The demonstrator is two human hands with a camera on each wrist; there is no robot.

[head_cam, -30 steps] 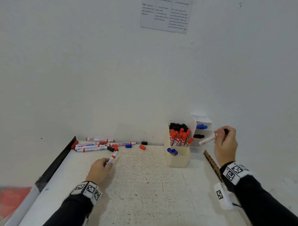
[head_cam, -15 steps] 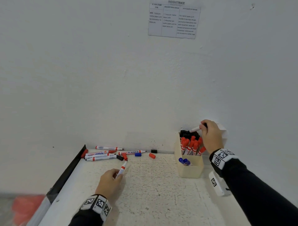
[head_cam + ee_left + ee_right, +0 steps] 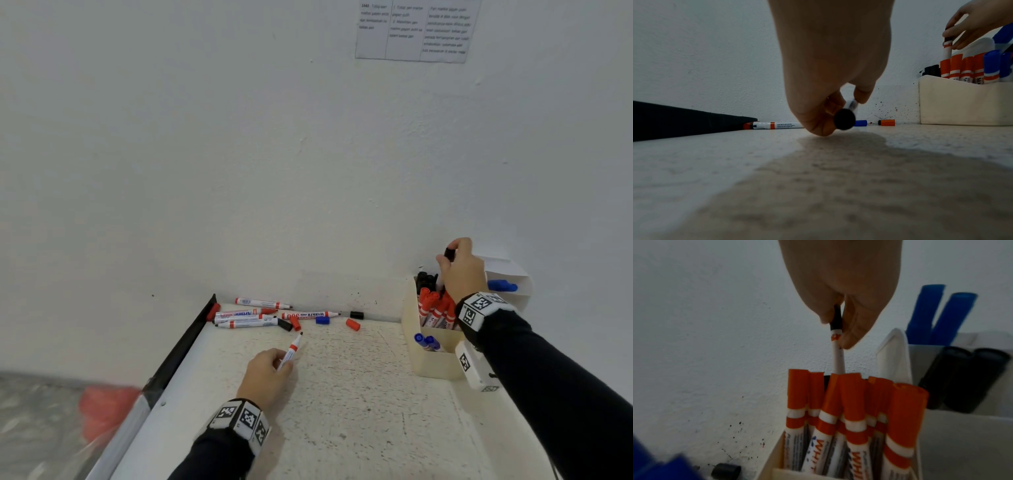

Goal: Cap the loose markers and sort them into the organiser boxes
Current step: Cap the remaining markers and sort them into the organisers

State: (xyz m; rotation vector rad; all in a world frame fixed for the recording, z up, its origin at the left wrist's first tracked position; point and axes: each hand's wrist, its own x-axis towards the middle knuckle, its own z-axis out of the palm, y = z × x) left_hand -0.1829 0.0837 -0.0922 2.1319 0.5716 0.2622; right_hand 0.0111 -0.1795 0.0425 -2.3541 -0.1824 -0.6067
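My left hand [image 3: 281, 360] rests on the table and pinches an uncapped marker with a red band [image 3: 292, 351], its tip pointing away from me. In the left wrist view the marker's black rear end [image 3: 844, 119] shows under the fingers. My right hand [image 3: 449, 257] grips the cap end of a black-capped marker [image 3: 838, 352] held upright. Its lower end dips behind the red-capped markers [image 3: 849, 402], into the back of the cream organiser box [image 3: 435, 366]. Several loose markers [image 3: 246, 318] lie by the wall at the back left.
Loose caps lie near the wall: blue [image 3: 322, 320], red [image 3: 352, 324] and black [image 3: 356, 315]. A white box [image 3: 513, 270] behind the cream one holds blue and black markers. A black rail [image 3: 191, 339] lines the table's left edge. A paper sheet [image 3: 414, 31] hangs on the wall.
My right hand carried the black-capped marker left from beside the white box to above the cream box and turned it upright into the back. The left hand kept its marker.
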